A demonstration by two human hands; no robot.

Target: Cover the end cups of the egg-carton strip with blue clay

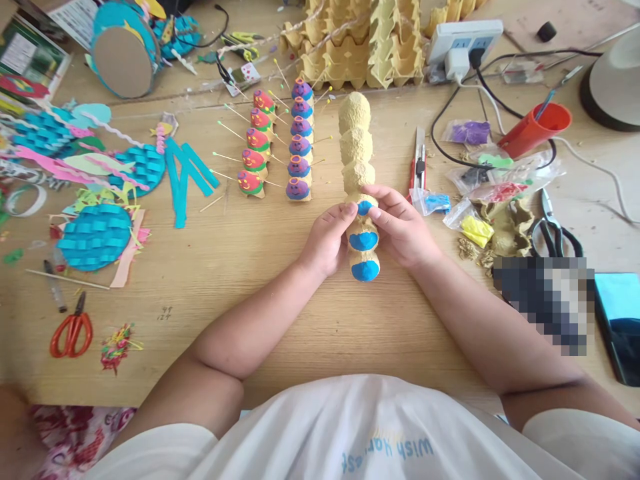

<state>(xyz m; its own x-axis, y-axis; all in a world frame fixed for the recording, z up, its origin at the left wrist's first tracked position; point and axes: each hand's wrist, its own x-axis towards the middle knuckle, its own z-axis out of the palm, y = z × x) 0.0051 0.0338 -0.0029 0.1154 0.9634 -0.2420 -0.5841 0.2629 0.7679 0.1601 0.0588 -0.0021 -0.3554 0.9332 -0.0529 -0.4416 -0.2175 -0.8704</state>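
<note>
My left hand [330,239] and my right hand [400,223] both grip a strip of egg carton cups [357,150] from its two sides. The strip points away from me, its bumps facing up. Blue clay [364,241] covers part of the three nearest cups; the farther ones are bare tan pulp. Both thumbs press at the third blue patch from the near end. Beyond my left hand stand two finished-looking caterpillars: a purple one [300,147] and a red and green one [257,150], with pins stuck in their sides.
To the right lie a utility knife [419,160], blue clay in a bag [436,203], yellow clay [477,230], black scissors [550,227] and an orange cup [537,127]. Orange scissors [73,333] and blue woven paper [95,237] are on the left. Egg trays [340,57] and a power strip [465,33] stand behind.
</note>
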